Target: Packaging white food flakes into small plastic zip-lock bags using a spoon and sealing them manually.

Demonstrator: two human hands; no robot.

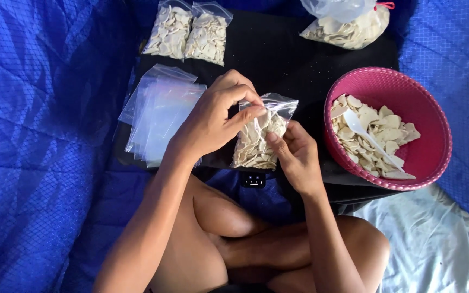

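Clear plastic, a small bag point(258, 135) of pale chips sits upright between both hands over a black cloth point(278, 54); the left hand point(213, 116) curls over from above, thumb and fingers pinched on the bag's open top edge; the right hand point(297, 154) comes from below, thumb and fingers closed on the bag's right side near the top. Just left of the left hand lies a stack of empty bags point(158, 116), fanned flat; beyond it, at the cloth's far edge, two filled bags point(188, 35) lie side by side, touching. Right of the hands stands a pink basket point(430, 92) holding loose chips point(378, 135) and a white spoon point(367, 135) laid across them; behind it a big bag point(348, 24) of chips slumps; blue tarp point(39, 135) surrounds everything.
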